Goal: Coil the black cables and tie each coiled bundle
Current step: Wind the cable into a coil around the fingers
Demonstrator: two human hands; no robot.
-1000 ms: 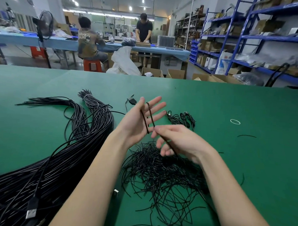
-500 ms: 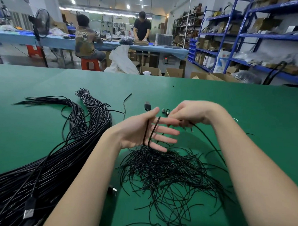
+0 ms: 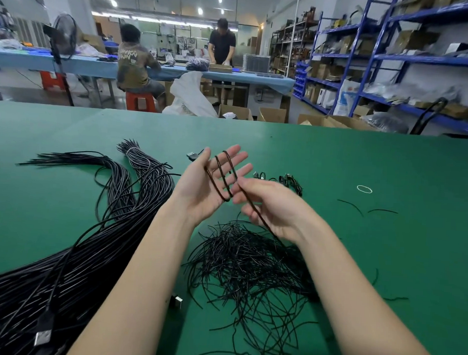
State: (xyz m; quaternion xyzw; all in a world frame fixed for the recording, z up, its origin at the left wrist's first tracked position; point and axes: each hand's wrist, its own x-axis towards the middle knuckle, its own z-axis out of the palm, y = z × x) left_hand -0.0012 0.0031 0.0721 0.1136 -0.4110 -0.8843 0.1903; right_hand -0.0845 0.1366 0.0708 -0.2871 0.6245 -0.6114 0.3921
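My left hand [image 3: 200,184] is held up above the table, palm toward me and fingers straight, with a black cable [image 3: 222,176] looped in two turns across the palm and fingers. My right hand [image 3: 269,205] sits just to its right and pinches the same cable, which runs down from it toward the table. Its plug end [image 3: 192,156] pokes out behind the left hand. A thick bundle of long black cables [image 3: 71,250] lies at the left. A heap of short black tie wires [image 3: 253,269] lies under my forearms. A coiled cable [image 3: 289,181] rests beyond my right hand.
The green table [image 3: 385,251] carries a white rubber band [image 3: 364,189] and a few stray tie wires [image 3: 352,205] at the right. A USB plug [image 3: 43,335] lies at the lower left. Two people work at a blue table behind; blue shelving stands at the right.
My right hand has swung back down and toward me with the cable, laying another turn over my left hand. The left hand has tilted up, fingers pointing away.
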